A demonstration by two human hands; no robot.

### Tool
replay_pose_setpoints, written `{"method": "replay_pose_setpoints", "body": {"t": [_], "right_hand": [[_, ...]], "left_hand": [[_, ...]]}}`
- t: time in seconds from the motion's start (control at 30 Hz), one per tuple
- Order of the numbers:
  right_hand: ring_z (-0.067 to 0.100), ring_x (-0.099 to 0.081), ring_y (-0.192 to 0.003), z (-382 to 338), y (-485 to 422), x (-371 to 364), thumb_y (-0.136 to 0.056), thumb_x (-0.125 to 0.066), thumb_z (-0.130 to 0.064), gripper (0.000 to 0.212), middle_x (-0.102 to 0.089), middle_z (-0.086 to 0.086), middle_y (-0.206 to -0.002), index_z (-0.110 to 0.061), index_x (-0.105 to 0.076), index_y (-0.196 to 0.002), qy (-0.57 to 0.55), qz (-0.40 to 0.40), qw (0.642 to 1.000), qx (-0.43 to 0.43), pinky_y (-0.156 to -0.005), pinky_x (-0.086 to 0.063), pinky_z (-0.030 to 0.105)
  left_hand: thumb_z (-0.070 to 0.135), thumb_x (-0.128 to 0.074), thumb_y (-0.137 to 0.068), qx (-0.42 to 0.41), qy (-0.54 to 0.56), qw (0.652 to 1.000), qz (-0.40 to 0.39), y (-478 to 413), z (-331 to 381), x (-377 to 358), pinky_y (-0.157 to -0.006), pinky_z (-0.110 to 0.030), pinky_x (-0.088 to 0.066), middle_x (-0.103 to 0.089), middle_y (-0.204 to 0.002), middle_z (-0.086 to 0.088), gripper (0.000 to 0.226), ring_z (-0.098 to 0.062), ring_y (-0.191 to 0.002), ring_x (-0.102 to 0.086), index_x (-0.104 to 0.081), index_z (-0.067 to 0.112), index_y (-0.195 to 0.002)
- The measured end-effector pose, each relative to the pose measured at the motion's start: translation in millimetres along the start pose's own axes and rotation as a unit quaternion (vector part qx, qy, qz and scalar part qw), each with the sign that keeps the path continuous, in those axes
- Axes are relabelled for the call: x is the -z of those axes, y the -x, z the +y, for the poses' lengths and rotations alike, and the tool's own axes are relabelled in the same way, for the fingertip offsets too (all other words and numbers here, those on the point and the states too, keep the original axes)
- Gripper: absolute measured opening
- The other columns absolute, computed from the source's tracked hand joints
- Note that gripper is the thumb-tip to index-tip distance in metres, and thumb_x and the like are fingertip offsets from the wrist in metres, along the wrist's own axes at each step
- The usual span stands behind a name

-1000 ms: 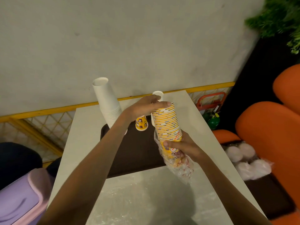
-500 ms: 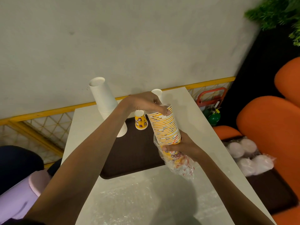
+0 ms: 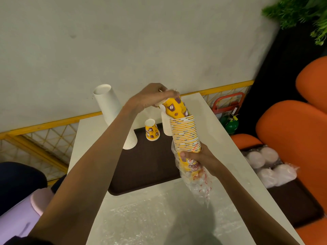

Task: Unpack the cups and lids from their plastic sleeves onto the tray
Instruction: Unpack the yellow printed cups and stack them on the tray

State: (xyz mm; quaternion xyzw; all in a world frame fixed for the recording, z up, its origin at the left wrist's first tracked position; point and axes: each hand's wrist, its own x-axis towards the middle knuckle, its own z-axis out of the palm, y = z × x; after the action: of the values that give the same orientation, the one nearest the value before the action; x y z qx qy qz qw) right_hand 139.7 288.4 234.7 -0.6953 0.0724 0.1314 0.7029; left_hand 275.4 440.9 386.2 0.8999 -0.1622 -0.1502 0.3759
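Left fingers [image 3: 172, 94] pinched over the base of one yellow cup [image 3: 175, 109], half lifted out of the nested yellow stack [image 3: 185, 134]. Cup tilts toward me; the pull looks off-axis. Risk: the next cup down clings and comes with it, or the stack bends apart mid-column.

Right hand [image 3: 198, 159] wrapped tight round the stack's low end, through the plastic sleeve [image 3: 196, 179] bunched there. Film looks slick. If my grip slides on it, the whole column could drop onto the white table [image 3: 203, 206].

Stack hangs above the near right edge of the dark tray [image 3: 146, 167]. One yellow cup [image 3: 151, 130] already stands inverted on it, tall white cup stack [image 3: 115, 115] behind. A careless set-down could topple either.

Lids [image 3: 265, 165], bagged, wait on the orange seat [image 3: 290, 128], untouched.
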Motion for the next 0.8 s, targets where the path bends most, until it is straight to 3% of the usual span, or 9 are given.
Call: {"method": "replay_pose_setpoints", "body": {"t": [0.1,0.23,0.37,0.43,0.53,0.67,0.8], "right_hand": [[0.007,-0.062,-0.098,0,-1,5,-0.085,-0.063,-0.017,0.031,-0.062,-0.010,-0.108,-0.034,-0.051,-0.108,-0.048,0.015,0.999,-0.002,-0.073,-0.051,0.016],[0.012,-0.062,-0.104,1,-5,7,-0.076,-0.066,-0.026,0.040,-0.063,-0.006,-0.113,-0.034,-0.052,-0.112,-0.068,0.022,0.997,0.003,-0.083,-0.051,0.023],[0.013,-0.062,-0.104,1,-18,2,-0.073,-0.067,-0.031,0.041,-0.064,-0.006,-0.113,-0.034,-0.053,-0.111,-0.067,0.018,0.998,-0.001,-0.083,-0.052,0.025],[0.007,-0.063,-0.097,0,-28,0,-0.081,-0.067,-0.022,0.034,-0.064,-0.010,-0.108,-0.035,-0.053,-0.110,-0.061,0.016,0.998,-0.006,-0.075,-0.052,0.018],[0.002,-0.062,-0.093,1,-44,-1,-0.083,-0.067,-0.019,0.033,-0.061,-0.016,-0.105,-0.036,-0.052,-0.106,-0.051,0.032,0.998,-0.011,-0.066,-0.050,0.013],[0.002,-0.063,-0.094,7,-59,4,-0.080,-0.070,-0.019,0.035,-0.063,-0.017,-0.102,-0.037,-0.054,-0.104,-0.062,0.056,0.996,-0.019,-0.065,-0.050,0.013],[0.001,-0.063,-0.090,16,-74,7,-0.080,-0.071,-0.016,0.037,-0.063,-0.016,-0.103,-0.036,-0.053,-0.106,-0.058,0.050,0.996,-0.036,-0.067,-0.051,0.013]], "left_hand": [[0.042,-0.060,-0.088,0.031,0.116,0.992,0.032,3,-12,3,-0.070,-0.020,-0.050,-0.061,-0.100,0.000,0.042,-0.008,-0.084,-0.059,-0.048,0.017,-0.120],[0.037,-0.067,-0.084,0.060,0.179,0.982,-0.018,11,-46,-7,-0.080,-0.028,-0.054,-0.065,-0.115,-0.006,0.048,-0.017,-0.100,-0.065,-0.045,0.017,-0.123],[0.052,-0.077,-0.060,0.073,0.156,0.979,-0.106,9,-75,-19,-0.095,-0.037,-0.051,-0.066,-0.120,0.001,0.080,-0.016,-0.108,-0.064,-0.048,0.022,-0.128],[0.051,-0.076,-0.061,0.060,0.123,0.983,-0.121,3,-83,-22,-0.094,-0.036,-0.052,-0.064,-0.121,0.004,0.072,-0.014,-0.108,-0.062,-0.051,0.028,-0.124],[0.037,-0.079,-0.068,0.058,0.161,0.984,-0.040,-12,-98,-26,-0.093,-0.033,-0.051,-0.065,-0.118,0.003,0.062,-0.012,-0.103,-0.064,-0.051,0.026,-0.122],[0.042,-0.085,-0.053,0.102,0.199,0.964,0.141,-37,-136,-41,-0.090,-0.038,-0.053,-0.065,-0.115,0.000,0.084,-0.017,-0.103,-0.065,-0.047,0.013,-0.122],[0.015,-0.084,-0.069,0.132,0.157,0.950,0.237,-61,-166,-64,-0.091,-0.035,-0.048,-0.058,-0.122,-0.011,0.071,-0.027,-0.112,-0.058,-0.039,0.005,-0.123]]}}
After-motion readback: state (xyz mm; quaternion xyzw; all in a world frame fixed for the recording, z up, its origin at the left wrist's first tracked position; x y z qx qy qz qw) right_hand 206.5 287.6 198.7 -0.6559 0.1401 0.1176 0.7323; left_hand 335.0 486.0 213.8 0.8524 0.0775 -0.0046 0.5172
